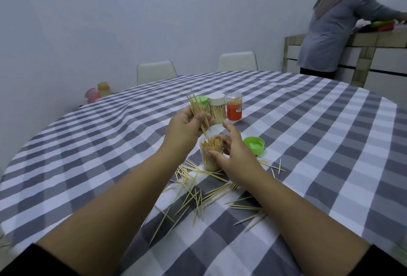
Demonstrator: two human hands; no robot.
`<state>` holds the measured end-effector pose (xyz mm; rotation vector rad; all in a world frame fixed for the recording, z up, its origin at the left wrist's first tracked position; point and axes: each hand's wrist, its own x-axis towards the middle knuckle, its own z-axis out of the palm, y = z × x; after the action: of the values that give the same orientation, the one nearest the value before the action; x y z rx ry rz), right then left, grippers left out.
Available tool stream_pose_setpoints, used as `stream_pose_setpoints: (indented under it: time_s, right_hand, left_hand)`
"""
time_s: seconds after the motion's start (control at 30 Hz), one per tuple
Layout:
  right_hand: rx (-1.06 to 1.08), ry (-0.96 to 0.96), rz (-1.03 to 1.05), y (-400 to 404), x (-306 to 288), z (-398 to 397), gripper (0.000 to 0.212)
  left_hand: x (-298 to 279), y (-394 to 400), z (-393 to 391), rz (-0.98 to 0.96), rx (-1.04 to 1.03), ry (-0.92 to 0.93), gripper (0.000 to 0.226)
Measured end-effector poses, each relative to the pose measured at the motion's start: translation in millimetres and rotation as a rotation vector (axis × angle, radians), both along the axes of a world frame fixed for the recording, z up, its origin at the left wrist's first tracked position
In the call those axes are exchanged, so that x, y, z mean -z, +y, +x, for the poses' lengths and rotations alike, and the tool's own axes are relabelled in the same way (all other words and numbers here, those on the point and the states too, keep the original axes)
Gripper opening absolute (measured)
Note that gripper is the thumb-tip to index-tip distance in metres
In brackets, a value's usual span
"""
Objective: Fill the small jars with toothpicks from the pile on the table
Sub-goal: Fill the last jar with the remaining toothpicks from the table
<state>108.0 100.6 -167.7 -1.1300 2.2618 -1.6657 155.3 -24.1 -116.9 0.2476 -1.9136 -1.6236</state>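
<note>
A clear open jar [210, 159], nearly full of toothpicks, stands on the checked tablecloth [319, 143] at the centre. My right hand [233, 157] curls round its right side, index finger lifted. My left hand [187, 128] pinches a bundle of toothpicks [198, 110] just above the jar's mouth, tips pointing down toward it. Loose toothpicks [198, 194] lie scattered in front of the jar, toward me. A green lid [254, 144] lies upside down to the jar's right.
Three more jars stand behind: a green-lidded one [201, 100], a white-lidded one [217, 108] and an orange one without a coloured lid [234, 109]. Two white chairs [156, 72] stand at the far edge. A person [337, 22] works at a counter at the back right.
</note>
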Motion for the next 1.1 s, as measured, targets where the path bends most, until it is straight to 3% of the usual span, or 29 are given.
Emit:
stream_pose_setpoints:
  time_s: [0.1, 0.27, 0.57, 0.7, 0.9, 1.1]
  right_hand:
    - [0.002, 0.002, 0.005, 1, 0, 0, 0.081]
    - [0.001, 0.011, 0.027, 2, -2, 0, 0.08]
    - [0.005, 0.009, 0.034, 0, -2, 0, 0.08]
    - [0.008, 0.013, 0.036, 0, -2, 0, 0.081]
    - [-0.007, 0.017, 0.036, 3, -3, 0, 0.08]
    - [0.016, 0.044, 0.05, 1, -1, -1, 0.081]
  left_hand:
    - [9, -2, -2, -0.142, -0.054, -0.098, 0.022]
    - [14, 0, 3, -0.149, -0.054, -0.235, 0.015]
    - [6, 2, 6, -0.126, 0.0, -0.304, 0.026]
    - [4, 3, 4, -0.222, 0.006, -0.328, 0.037]
    - [6, 1, 0, -0.296, 0.01, -0.409, 0.036]
    - [0, -9, 10, -0.104, 0.058, -0.382, 0.026]
